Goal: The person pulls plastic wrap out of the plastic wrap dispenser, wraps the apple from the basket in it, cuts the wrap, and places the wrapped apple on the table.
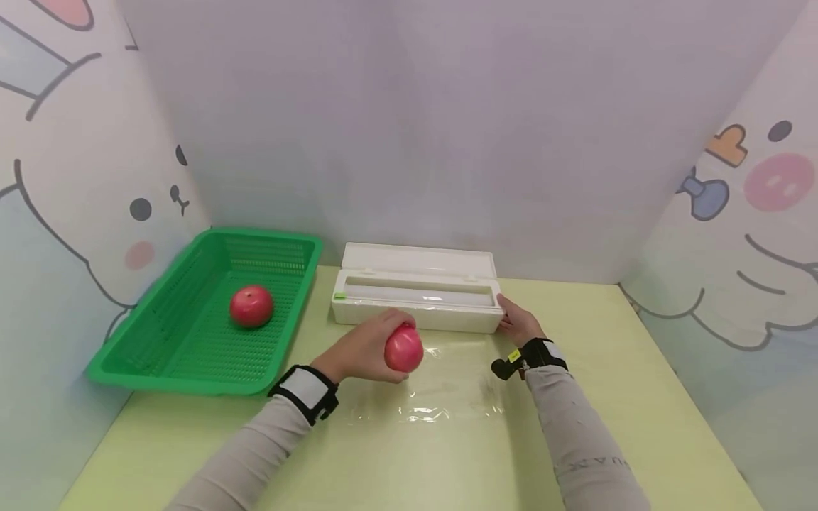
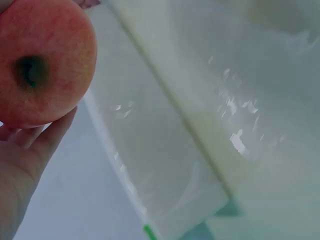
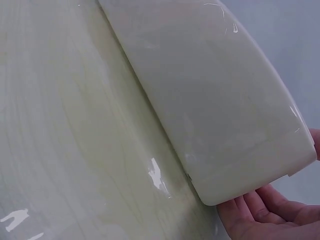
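My left hand (image 1: 367,349) grips a red apple (image 1: 404,348) above a sheet of clear cling film (image 1: 441,394) on the table. In the left wrist view, the same apple (image 2: 55,60) shows its dark hollow, with fingers curled round its side. A white cling film dispenser (image 1: 415,316) stands behind the sheet, its lid raised and the film roll visible inside. My right hand (image 1: 520,324) holds the dispenser's right end. In the right wrist view, the fingers (image 3: 270,210) are curled against that end of the dispenser (image 3: 215,100), with part of the hand hidden behind it.
A green plastic basket (image 1: 175,385) stands on the left of the yellow-green table (image 1: 613,369), with another red apple (image 1: 251,306) inside. A plain pale wall (image 1: 409,128) rises behind the dispenser. Cartoon-printed panels (image 1: 716,270) close in both sides.
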A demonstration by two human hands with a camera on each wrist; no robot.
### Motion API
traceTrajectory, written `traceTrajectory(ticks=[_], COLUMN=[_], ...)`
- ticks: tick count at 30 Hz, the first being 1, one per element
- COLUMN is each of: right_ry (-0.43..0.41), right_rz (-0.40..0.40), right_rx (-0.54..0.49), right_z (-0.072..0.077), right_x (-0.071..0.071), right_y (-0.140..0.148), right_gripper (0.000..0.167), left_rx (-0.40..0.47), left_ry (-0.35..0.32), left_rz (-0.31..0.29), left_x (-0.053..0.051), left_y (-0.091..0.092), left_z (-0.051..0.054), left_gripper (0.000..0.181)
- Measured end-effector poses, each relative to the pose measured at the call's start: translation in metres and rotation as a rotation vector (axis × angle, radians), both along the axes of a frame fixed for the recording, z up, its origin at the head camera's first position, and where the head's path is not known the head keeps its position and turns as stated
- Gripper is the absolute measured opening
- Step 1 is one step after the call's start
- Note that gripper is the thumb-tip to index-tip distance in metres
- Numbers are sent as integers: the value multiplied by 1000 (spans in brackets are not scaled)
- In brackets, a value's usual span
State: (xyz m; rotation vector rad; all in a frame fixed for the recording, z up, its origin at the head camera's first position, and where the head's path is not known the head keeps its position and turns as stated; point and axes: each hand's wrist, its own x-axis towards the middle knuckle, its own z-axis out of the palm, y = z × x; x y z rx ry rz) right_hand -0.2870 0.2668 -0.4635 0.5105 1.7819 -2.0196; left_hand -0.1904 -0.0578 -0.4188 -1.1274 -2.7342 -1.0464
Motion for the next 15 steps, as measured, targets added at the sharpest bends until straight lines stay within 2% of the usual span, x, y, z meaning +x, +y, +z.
traceTrajectory(ticks=[5,8,11,15], right_ry=[4,16,24,31], right_rz=[-20,-14,-11,-24], right_rx=[-26,-36,-11,21], right_z=[-3,-4,-5,-5], right_x=[1,1,2,3], right_y=[0,0,-1,-2], right_gripper=[72,72,71,72], left_rx=[-18,-55,-95,-134], left_ry=[-41,-41,-23,-3], left_rz=[-58,-100,-157,-206], left_x=[8,14,20,24], left_y=[14,21,26,30], left_z=[-22,-32,-38,-40], left_gripper=[66,67,67,65])
